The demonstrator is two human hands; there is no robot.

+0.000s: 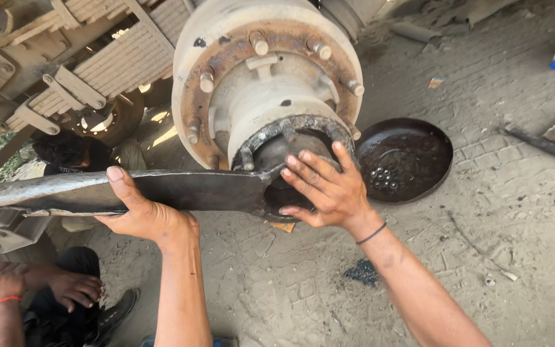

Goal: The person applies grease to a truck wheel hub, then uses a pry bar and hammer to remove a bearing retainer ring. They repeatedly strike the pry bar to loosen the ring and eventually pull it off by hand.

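A large rusty wheel hub (264, 77) with protruding studs sits on the axle end of a raised vehicle. A long flat dark steel wrench (194, 189) runs from the left edge to the hub's greasy centre opening (290, 151). My left hand (142, 209) grips the wrench handle from below, thumb on top. My right hand (325, 186) presses with spread fingers on the wrench head at the hub centre.
A round black pan (412, 138) with dark oil and several steel balls lies on the dirt ground right of the hub. Leaf springs (97, 71) sit upper left. Another person's hands (40, 286) rest at lower left. A dark bar (547, 148) lies at right.
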